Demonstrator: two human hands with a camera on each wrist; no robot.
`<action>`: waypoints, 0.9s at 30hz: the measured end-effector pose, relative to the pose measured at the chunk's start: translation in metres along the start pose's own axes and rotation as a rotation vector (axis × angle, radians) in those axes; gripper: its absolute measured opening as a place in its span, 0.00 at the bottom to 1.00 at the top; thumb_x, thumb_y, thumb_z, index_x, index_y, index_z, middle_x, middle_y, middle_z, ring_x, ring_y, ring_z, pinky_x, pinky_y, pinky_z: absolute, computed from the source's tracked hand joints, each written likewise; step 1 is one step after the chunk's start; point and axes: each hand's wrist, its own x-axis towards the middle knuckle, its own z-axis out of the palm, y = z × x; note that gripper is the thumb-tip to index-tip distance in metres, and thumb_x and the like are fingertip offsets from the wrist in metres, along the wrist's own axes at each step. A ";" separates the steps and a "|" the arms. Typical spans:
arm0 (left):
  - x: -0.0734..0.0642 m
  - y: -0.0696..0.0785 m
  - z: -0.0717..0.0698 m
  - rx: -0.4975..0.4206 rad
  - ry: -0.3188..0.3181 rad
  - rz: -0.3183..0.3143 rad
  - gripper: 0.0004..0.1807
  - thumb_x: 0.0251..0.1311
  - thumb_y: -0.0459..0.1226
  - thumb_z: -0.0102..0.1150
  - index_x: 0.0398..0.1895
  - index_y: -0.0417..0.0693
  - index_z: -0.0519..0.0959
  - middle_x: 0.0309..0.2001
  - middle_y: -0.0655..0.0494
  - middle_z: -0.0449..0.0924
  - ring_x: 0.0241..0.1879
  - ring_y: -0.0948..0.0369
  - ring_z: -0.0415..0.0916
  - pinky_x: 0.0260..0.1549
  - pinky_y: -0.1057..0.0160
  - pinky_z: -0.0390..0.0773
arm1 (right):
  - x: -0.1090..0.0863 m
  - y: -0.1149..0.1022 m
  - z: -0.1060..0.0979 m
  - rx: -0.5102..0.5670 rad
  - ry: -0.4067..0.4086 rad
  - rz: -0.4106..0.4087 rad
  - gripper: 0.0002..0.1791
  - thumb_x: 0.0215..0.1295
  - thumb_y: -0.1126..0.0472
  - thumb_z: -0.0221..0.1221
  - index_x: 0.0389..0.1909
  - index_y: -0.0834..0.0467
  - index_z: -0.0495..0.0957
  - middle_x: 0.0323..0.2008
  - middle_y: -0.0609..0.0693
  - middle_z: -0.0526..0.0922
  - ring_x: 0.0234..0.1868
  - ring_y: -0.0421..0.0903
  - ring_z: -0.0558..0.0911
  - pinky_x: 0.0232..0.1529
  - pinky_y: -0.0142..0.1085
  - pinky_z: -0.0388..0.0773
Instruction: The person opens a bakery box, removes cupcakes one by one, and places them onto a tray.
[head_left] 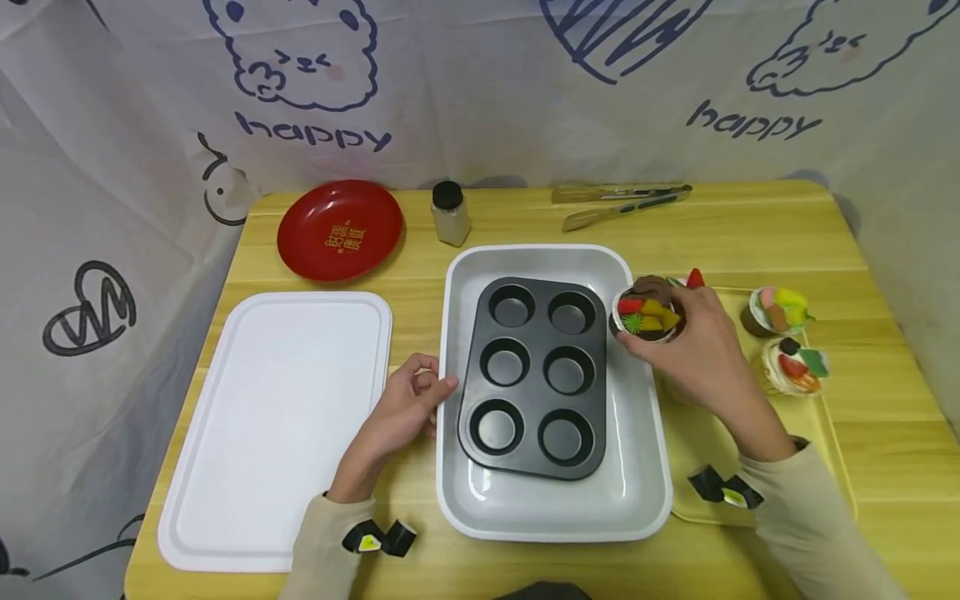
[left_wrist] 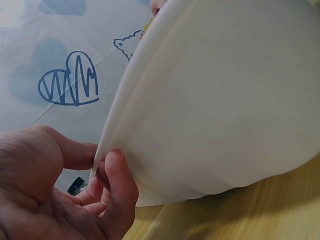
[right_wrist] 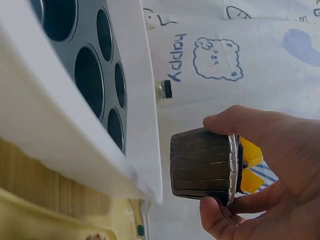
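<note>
A chocolate cupcake (head_left: pixel 648 320) topped with red, yellow and green fruit pieces is pinched between thumb and fingers of my right hand (head_left: pixel 701 346). It hangs above the right rim of a deep white tray (head_left: pixel 555 512). In the right wrist view, the brown pleated cup (right_wrist: pixel 202 164) lies sideways to the camera. Inside the white tray sits a dark muffin tin (head_left: pixel 535 379) with several round wells. At the tray's left rim, my left hand (head_left: pixel 405 400) pinches the edge; the left wrist view shows the tray's outer wall (left_wrist: pixel 215 110) beside the curled fingers.
Two more cupcakes (head_left: pixel 795 367) stand on a yellow tray (head_left: pixel 750 492) at the right; something red pokes up behind my right hand. A white lid (head_left: pixel 277 433) lies left. Along the back are a red plate (head_left: pixel 341 229), a black-capped jar (head_left: pixel 451 218) and tongs (head_left: pixel 626 204).
</note>
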 end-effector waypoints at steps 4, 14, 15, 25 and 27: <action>0.001 0.000 0.001 0.004 0.000 -0.002 0.16 0.70 0.34 0.57 0.50 0.32 0.64 0.29 0.46 0.79 0.20 0.61 0.77 0.13 0.63 0.79 | -0.006 0.008 -0.008 -0.020 0.032 0.029 0.37 0.53 0.43 0.73 0.54 0.67 0.76 0.48 0.66 0.72 0.47 0.61 0.71 0.40 0.50 0.70; 0.001 0.001 0.003 -0.001 0.003 -0.014 0.16 0.70 0.34 0.57 0.50 0.33 0.64 0.28 0.47 0.77 0.19 0.60 0.76 0.13 0.64 0.78 | -0.024 0.037 -0.032 -0.041 0.052 0.093 0.40 0.56 0.44 0.72 0.55 0.73 0.73 0.53 0.73 0.70 0.59 0.68 0.68 0.42 0.57 0.73; 0.001 0.001 0.003 -0.001 0.003 -0.015 0.16 0.70 0.34 0.57 0.50 0.33 0.64 0.29 0.46 0.77 0.20 0.60 0.76 0.13 0.65 0.78 | -0.027 0.039 -0.034 -0.052 0.049 0.105 0.41 0.56 0.43 0.71 0.56 0.74 0.72 0.56 0.74 0.68 0.58 0.68 0.69 0.38 0.54 0.73; 0.000 0.002 0.003 0.004 0.009 -0.023 0.17 0.70 0.35 0.57 0.51 0.34 0.64 0.28 0.49 0.77 0.19 0.62 0.75 0.13 0.66 0.77 | -0.050 0.053 -0.048 -0.072 0.113 0.115 0.35 0.56 0.46 0.72 0.57 0.65 0.75 0.49 0.67 0.72 0.49 0.63 0.69 0.37 0.47 0.64; 0.000 0.002 0.003 0.004 0.011 -0.029 0.17 0.70 0.35 0.57 0.52 0.34 0.64 0.28 0.49 0.77 0.19 0.63 0.74 0.13 0.66 0.77 | -0.056 0.055 -0.051 -0.077 0.111 0.138 0.36 0.56 0.46 0.72 0.55 0.69 0.74 0.47 0.67 0.70 0.47 0.60 0.69 0.35 0.43 0.65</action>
